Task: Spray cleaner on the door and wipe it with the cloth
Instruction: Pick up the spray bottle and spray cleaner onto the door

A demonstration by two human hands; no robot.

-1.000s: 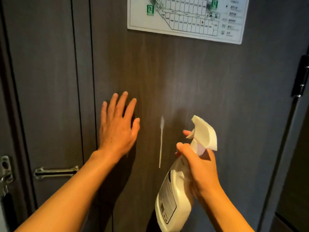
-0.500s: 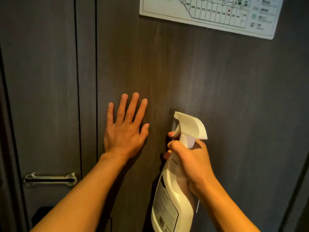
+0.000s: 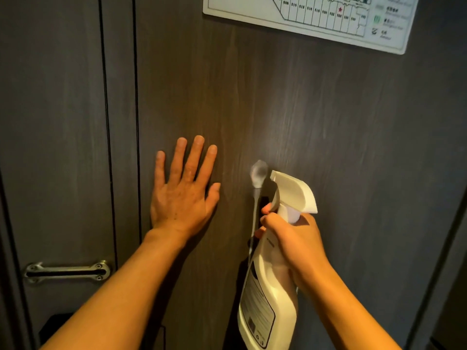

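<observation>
A dark wood-grain door (image 3: 290, 109) fills the view. My left hand (image 3: 183, 190) lies flat against it, fingers spread, holding nothing. My right hand (image 3: 290, 238) grips the neck of a white spray bottle (image 3: 270, 286), fingers on the trigger, nozzle pointing left at the door. A white blob of foam cleaner (image 3: 258, 175) sits on the door just left of the nozzle, with a thin streak running down from it. No cloth is in view.
A white floor-plan sign (image 3: 316, 18) is fixed to the door at the top right. A metal door guard (image 3: 67, 271) is mounted on the frame at the lower left. A dark gap runs along the right edge.
A fresh blob of foam with a drip has appeared on the door left of the nozzle. Both hands sit about where they were half a second ago; the view has shifted slightly.
</observation>
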